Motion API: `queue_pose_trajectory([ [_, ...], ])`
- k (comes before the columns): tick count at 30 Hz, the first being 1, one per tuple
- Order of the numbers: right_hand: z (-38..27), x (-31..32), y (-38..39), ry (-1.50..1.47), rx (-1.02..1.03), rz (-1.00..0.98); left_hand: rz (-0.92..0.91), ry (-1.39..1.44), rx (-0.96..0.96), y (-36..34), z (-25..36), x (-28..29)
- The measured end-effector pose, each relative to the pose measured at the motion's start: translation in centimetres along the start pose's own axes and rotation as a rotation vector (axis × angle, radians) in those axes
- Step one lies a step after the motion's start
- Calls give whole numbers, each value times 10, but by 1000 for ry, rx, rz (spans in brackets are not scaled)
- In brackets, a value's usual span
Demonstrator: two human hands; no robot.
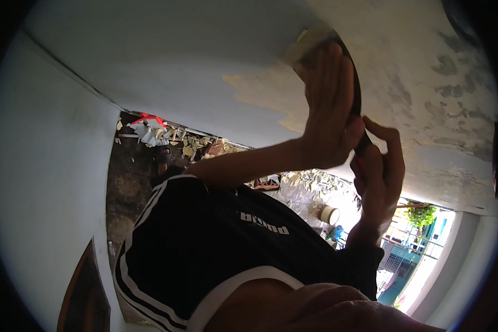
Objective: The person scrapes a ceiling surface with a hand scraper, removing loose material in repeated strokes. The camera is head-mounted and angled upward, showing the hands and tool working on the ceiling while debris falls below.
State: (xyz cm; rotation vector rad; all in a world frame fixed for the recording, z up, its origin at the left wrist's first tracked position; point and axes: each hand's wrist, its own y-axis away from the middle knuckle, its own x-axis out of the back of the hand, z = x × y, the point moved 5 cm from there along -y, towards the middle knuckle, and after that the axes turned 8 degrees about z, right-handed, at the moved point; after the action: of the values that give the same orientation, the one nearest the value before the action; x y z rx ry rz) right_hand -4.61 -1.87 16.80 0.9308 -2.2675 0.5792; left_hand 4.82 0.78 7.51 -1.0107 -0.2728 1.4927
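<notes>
Grey paint covers the left part of the wall above you, and its ragged edge gives way to a pale bare patch mottled with dark blotches. Your black shirt, edged with white, fills the lower middle. Beyond it, broken chips lie strewn on the floor along the foot of the wall.

Your left hand is raised to the wall, its fingers straight, close together and laid along the tool; you cannot tell from this view whether it grips or only presses. Your right hand sits lower, its fingers bent and closed around the tool's lower end. The two hands are next to each other, the base of the left near the fingers of the right.

The tool is long, narrow and dark, and looks bowed, running up the wall past your left fingers. Its upper end is at the paint edge, pale and too blurred for its shape to be clear.
</notes>
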Motion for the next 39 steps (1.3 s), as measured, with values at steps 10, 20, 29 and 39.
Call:
queue_pose_trajectory([
  [10, -14, -23, -20, -51, -16, -113, 101, -58, -27, -11, -24, 7],
  [20, -20, 5, -28, 69, -19, -68, -229, -2, 55, -16, -11, -6],
  [29, -60, 10, -21, 294, -19, 65, -73, 122, 66, -28, 4, -12],
  [39, -69, 3, -31, 232, -24, -3, 18, 3, 28, -43, -13, 7],
])
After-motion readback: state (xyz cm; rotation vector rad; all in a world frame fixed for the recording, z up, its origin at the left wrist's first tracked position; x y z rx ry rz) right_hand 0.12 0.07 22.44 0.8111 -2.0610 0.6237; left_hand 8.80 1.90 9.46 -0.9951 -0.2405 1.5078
